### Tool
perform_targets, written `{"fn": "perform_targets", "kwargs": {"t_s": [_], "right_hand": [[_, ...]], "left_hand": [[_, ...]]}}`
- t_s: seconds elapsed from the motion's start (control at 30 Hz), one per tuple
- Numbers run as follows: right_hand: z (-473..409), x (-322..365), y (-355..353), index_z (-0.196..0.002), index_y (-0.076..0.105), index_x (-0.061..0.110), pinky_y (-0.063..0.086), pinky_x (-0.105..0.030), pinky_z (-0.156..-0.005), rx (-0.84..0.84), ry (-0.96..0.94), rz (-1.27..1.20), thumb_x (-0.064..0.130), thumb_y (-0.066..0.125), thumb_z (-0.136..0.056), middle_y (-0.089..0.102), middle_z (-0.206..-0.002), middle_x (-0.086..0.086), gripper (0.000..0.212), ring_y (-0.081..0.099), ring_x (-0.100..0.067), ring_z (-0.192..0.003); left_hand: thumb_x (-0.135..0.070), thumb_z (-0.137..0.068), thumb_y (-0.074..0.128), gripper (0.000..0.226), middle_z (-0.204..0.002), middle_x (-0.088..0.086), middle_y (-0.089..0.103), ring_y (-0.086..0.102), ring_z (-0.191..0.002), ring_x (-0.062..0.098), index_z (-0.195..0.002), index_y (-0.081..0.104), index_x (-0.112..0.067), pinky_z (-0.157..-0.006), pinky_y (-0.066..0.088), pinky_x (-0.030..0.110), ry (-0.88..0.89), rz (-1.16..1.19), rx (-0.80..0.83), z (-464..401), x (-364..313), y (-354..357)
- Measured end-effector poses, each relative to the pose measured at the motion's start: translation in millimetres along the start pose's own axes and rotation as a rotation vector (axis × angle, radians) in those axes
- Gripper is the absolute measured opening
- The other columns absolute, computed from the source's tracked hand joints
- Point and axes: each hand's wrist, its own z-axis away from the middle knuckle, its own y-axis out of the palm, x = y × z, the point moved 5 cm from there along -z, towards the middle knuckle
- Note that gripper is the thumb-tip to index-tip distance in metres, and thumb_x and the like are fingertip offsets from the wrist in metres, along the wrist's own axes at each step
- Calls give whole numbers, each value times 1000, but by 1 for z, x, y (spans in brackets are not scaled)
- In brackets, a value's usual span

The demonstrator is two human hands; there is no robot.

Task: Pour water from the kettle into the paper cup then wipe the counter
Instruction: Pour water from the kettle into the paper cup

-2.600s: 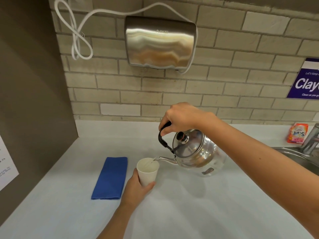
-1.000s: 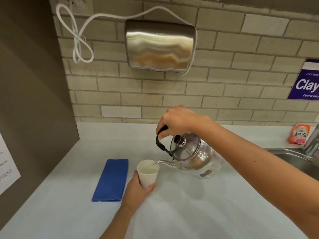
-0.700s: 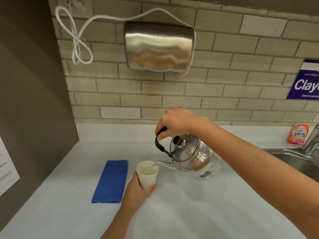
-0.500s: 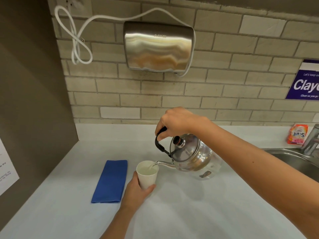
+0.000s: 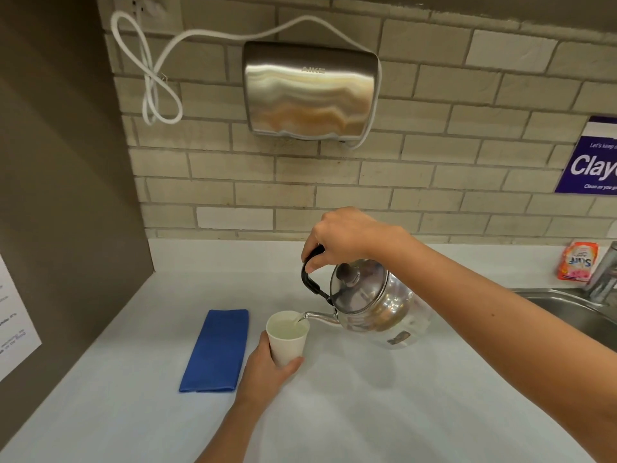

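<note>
Kettle point(image 5: 370, 300) is tilting spout-down, long axis running right to left, spout tip sitting over the cup point(image 5: 287, 337) rim. Cup is standing upright on the counter point(image 5: 367, 406), holding pale liquid near the rim. Right hand point(image 5: 347, 237) is gripping the black handle from above, fingers curled tight. Left hand point(image 5: 267, 370) is wrapping the cup's lower wall. Cloth point(image 5: 217, 349) is lying just left of that hand.

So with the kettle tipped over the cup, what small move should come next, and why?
Probably tip the kettle back upright to stop the pour. The cup, held by the left hand, already looks nearly full, and the right hand has the spout right over its rim.
</note>
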Motion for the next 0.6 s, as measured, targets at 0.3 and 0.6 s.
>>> {"fn": "perform_targets", "kwargs": {"t_s": [0.3,0.6], "right_hand": [[5,-21,8,-100,67,39,35,-24,-51,-26,89,-140,56,60,-78,59,-75,20,28,49,-2,-62],[22,-88,30,-94,67,50,48,-29,-77,-180,349,-526,59,62,-74,71,-104,18,22,61,-9,-97]], "left_hand": [[-38,-64,80,78,-117,-3,57,51,-96,10,-128,37,-25,-81,43,24,17,33,12,3,-4,-2],[-38,-63,81,73,-111,-5,60,58,-100,14,-122,41,-27,-84,50,29,15,97,25,6,-7,-4]]}}
